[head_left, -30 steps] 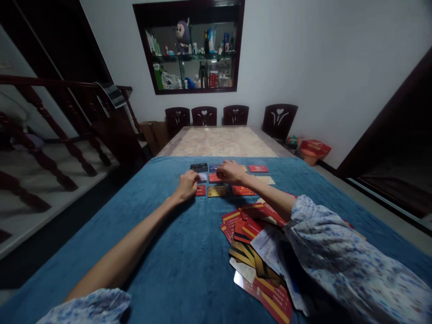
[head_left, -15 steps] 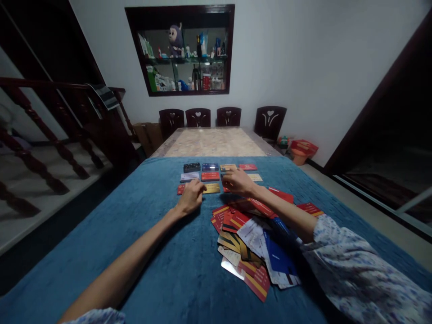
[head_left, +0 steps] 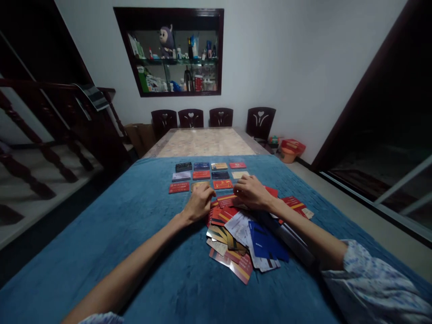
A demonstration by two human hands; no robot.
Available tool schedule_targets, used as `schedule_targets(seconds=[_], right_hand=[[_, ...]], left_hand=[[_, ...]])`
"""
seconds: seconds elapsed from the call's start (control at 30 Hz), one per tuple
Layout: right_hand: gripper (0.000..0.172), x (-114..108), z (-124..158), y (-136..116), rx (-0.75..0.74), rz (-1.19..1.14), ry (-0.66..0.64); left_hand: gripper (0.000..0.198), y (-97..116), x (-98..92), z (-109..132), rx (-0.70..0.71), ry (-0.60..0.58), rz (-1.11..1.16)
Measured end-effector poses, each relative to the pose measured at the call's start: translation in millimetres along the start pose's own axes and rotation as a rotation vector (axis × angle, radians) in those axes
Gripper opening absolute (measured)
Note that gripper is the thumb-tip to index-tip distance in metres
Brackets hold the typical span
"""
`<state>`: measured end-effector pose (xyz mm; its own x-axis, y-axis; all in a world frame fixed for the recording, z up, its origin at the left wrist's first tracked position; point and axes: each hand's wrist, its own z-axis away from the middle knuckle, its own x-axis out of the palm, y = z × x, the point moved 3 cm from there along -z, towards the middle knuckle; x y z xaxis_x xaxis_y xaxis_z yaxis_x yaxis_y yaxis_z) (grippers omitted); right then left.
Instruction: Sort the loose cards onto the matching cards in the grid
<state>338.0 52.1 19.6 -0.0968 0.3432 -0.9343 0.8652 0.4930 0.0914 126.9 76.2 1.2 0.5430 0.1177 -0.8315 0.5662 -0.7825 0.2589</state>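
Observation:
My left hand [head_left: 200, 201] is closed, fingers curled down over a gold card [head_left: 199, 185] in the near row and beside the pile's left edge; its fingertips are hidden. At the back of a loose pile of cards [head_left: 241, 227], my right hand [head_left: 251, 192] has its fingers bent together. A red card [head_left: 225, 200] lies just under those fingers; whether they grip it is hidden. Beyond my hands, cards sit in small stacks in three rows. The near row shows a red card [head_left: 178, 187] at left and an orange-red one with yellow marks [head_left: 222, 184].
A blue cloth [head_left: 135, 225] covers the near part of the table; its bare marbled top [head_left: 202, 140] shows beyond. Dark chairs [head_left: 259, 121] stand around the far end. More red cards [head_left: 295, 205] lie right of the pile. A wooden railing [head_left: 43, 144] runs at the left.
My right hand has drawn back from the rows to the pile, uncovering the near row's orange-red card. My left hand has shifted right, partly over the gold card. The view has turned slightly right.

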Motion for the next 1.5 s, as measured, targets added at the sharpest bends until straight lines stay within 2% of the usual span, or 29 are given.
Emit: schedule_targets(seconds=[0.27,0.57,0.8,1.0,1.13,1.27,1.5], right_hand=[[0.016,-8,47,17,0.04,0.01,0.078],[0.015,-17,91,32,0.121,0.033,0.125],[0.013,-20,108,45,0.193,0.054,0.048],[0.025,-24,116,46,0.241,0.046,-0.086],[0.035,-24,116,41,0.243,0.037,-0.162],[0.04,-24,115,37,0.231,0.028,-0.164],[0.045,-18,119,37,0.222,-0.026,-0.144]], left_hand=[[0.023,42,12.9,-14,0.089,-0.096,0.008],[0.026,74,31.4,-33,0.142,-0.169,0.067],[0.024,99,43.6,-51,0.18,-0.284,0.022],[0.031,116,55.6,-68,0.203,-0.408,-0.048],[0.037,120,59.2,-69,0.222,-0.498,-0.083],[0.036,115,62.6,-66,0.233,-0.541,-0.107],[0.044,104,70.8,-65,0.244,-0.494,-0.098]])
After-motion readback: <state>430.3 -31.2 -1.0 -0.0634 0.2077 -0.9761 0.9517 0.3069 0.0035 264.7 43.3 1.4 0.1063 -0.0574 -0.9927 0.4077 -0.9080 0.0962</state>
